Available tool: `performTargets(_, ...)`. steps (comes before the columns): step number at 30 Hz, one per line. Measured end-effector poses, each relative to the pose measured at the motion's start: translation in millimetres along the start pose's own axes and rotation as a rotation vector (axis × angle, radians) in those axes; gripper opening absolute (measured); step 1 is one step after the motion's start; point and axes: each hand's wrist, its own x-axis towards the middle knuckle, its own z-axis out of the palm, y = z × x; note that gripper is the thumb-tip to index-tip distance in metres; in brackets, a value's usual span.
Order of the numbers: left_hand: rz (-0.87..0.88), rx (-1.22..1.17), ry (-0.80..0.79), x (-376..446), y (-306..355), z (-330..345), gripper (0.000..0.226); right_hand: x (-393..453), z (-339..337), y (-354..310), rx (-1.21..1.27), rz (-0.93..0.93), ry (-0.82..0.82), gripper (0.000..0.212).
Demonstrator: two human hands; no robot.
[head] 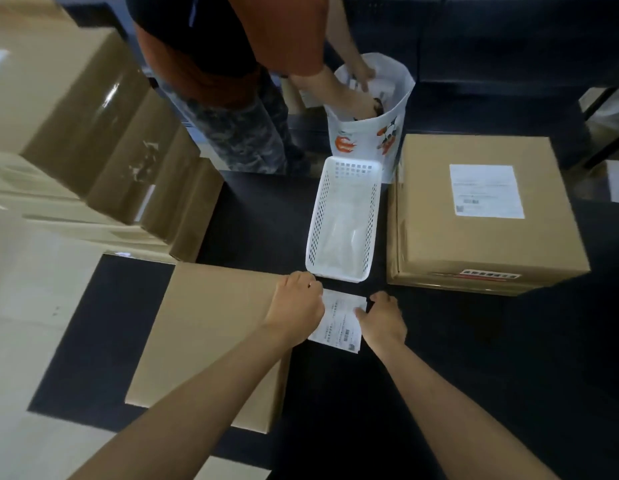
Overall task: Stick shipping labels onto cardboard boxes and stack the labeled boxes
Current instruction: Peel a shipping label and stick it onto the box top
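Dark flooring (457,375) runs under everything, with pale patches at the left edge. Both hands meet over it on one shipping label (341,320), a white sheet with printed lines and barcodes. The left hand (296,308) curls its fingers round the label's left edge, knuckles up, so the sheet comes out from beneath the fingers toward the right. The right hand (382,318) pinches the label's upper right corner, thumb on the printed face and the other fingers tucked behind (how many sit behind the paper cannot be told). The label hangs between the two hands, its lower edge free, just off the right edge of the plain box (204,341), which lies flat below the left forearm and bears no sticker on its visible top. Just beyond the fingers stands a white perforated basket (346,220), its near rim almost touching the left knuckles, with something clear and glossy inside. Right of the basket sits a labeled box (481,220), a white sheet stuck on its top and a red-and-white strip on its near side. To the left, a stepped stack of taped boxes (93,140) rises toward the corner. Behind the basket another person (231,64) in an orange top and patterned trousers reaches both hands into a white printed bag (370,109) standing on the floor.
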Motion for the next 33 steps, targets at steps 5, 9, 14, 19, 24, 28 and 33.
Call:
performTargets(5,-0.006,0.008,0.028,4.4,-1.3,-1.1,0.024,8.4,0.4,0.3,-0.007,-0.004,0.007,0.021)
performTargets(9,-0.017,-0.002,0.013,6.4,-3.2,-1.8,0.026,8.3,0.0,0.6,0.003,0.004,0.009,0.015)
performTargets(14,-0.014,-0.027,-0.011,6.9,-3.0,-6.2,0.026,4.2,-7.6,3.1,0.062,0.031,-0.034,0.004)
performTargets(19,0.001,-0.057,-0.042,2.9,1.6,-11.9,0.028,-9.9,-22.3,8.9,0.342,0.031,-0.092,0.01)
performTargets(24,-0.004,-0.129,0.003,-6.1,12.1,-27.4,0.028,-27.6,-51.4,2.7,0.463,-0.045,-0.127,0.009)
performTargets(28,-0.02,-0.257,0.049,-15.9,21.7,-40.7,0.026,-45.6,-70.5,-19.4,0.55,-0.107,-0.04,0.004)
performTargets(33,0.007,-0.416,0.097,-33.2,22.8,-50.6,0.033,-77.7,-69.7,-50.0,0.658,-0.127,-0.006,0.004)
